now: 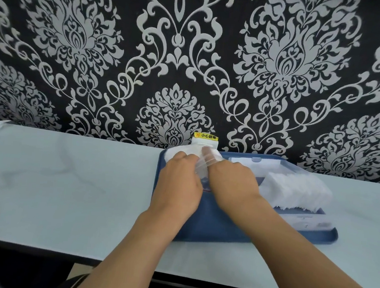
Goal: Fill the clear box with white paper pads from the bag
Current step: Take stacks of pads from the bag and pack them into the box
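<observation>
Head: both hands [179,182] [231,182] curled on bag [202,166]

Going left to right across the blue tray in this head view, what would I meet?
left hand → clear bag gripped by both hands → right hand → white paper pads heaped in the clear box, all on the blue tray.

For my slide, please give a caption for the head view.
Both hands work the clear bag on a blue tray, beside the pad-filled clear box.

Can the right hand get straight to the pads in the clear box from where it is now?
Probably yes: the clear box lies open just beside the right hand, pads exposed on top. But that hand is busy holding the bag.
</observation>
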A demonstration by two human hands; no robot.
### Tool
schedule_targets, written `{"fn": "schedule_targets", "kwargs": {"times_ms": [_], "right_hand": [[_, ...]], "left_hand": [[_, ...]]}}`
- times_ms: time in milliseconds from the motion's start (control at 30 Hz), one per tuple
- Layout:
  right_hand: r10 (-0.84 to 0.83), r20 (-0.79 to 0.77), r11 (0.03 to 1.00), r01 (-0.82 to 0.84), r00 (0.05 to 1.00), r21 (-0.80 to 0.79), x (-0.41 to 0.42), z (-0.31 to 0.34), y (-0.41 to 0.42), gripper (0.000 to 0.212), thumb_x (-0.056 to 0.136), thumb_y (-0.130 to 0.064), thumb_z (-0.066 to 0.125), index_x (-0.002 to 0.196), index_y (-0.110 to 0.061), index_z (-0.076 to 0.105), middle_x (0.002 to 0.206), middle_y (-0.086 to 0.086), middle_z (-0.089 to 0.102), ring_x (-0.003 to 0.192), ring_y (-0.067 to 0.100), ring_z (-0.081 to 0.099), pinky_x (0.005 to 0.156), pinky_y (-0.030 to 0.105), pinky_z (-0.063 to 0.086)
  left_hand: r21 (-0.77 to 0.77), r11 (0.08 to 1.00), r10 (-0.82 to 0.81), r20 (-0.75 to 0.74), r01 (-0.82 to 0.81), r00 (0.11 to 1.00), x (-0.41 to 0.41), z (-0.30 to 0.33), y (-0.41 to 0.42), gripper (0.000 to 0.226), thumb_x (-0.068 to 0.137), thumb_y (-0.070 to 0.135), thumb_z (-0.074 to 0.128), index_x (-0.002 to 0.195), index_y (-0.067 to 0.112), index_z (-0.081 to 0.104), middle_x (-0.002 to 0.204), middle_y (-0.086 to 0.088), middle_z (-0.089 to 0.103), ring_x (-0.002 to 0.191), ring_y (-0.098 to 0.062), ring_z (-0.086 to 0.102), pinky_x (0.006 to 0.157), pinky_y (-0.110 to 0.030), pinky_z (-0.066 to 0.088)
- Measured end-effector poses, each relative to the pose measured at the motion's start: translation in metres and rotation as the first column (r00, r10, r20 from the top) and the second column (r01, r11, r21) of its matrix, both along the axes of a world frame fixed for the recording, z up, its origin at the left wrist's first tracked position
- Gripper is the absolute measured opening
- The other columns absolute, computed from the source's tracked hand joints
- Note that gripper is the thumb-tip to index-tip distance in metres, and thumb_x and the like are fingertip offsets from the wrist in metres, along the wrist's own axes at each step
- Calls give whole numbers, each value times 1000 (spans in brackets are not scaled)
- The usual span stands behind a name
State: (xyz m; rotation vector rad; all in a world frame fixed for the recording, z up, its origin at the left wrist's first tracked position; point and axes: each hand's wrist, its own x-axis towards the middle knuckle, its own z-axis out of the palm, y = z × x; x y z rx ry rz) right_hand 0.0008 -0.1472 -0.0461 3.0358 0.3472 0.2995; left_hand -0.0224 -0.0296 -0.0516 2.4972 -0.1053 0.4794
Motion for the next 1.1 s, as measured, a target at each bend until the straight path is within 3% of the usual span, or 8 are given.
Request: {"fn": "schedule_targets", "kwargs": {"times_ms": [233,367,533,667,800,933,1033,1100], "right_hand": [[30,-7,996,-29,1000,80,-7,4,-6,50,87,-4,55,134,-19,44,109,9,66,99,34,65,67,33,39],[6,-48,995,-2,999,99,-8,2,-10,41,90,-4,55,127,-21,54,109,8,63,100,31,63,69,32,39],[18,-29,994,-15,999,112,-11,1,-10,33,89,-4,58,116,-22,57,95,6,58,97,30,62,67,32,38],[50,3,990,-50,999,128,-17,2,-13,32,84,-3,56,107,-26,58,77,-3,40,76,29,51,61,32,35],[128,91,941,-150,988,303,-33,5,-25,17,86,-24,64,102,-29,64,93,-5,51,87,23,57,67,35,45],[242,149,602,-269,959,751,-45,8,-50,22,77,-16,83,88,-26,68,108,-10,56,94,4,56,79,17,45],[320,41,106,-79,946,991,-45,16,-70,17,86,0,73,97,-9,64,100,5,72,83,9,66,70,18,51],[364,-3,-142,59,931,988,-44,19,-80,22,89,4,66,107,-6,58,88,6,71,72,12,65,59,18,51]], "left_hand": [[-14,998,60,-78,-61,995,3,-1,6,52,86,34,62,135,23,51,131,0,46,118,-24,47,80,-29,39],[29,1000,-7,-152,12,988,14,-9,11,46,84,27,63,130,27,57,143,3,40,116,-29,53,87,-37,49],[-3,1000,-13,-118,13,993,15,-12,11,42,87,21,65,129,20,60,139,3,47,114,-28,58,91,-38,48],[39,997,72,-99,-68,993,19,-16,12,41,89,25,63,129,24,56,136,1,47,107,-30,60,81,-38,48],[90,988,135,-107,-125,985,20,-18,12,36,92,23,60,127,20,53,129,-5,47,105,-32,57,76,-39,46],[110,993,64,-175,-46,982,24,-17,14,52,82,24,68,130,21,50,135,-4,41,118,-30,47,82,-38,47],[-47,995,-94,-109,89,990,13,-1,19,73,70,35,70,138,26,46,143,3,33,137,-22,30,105,-36,41],[-282,921,-247,108,268,963,-1,14,15,69,66,35,65,134,29,53,140,8,40,135,-12,36,109,-28,35]]}}
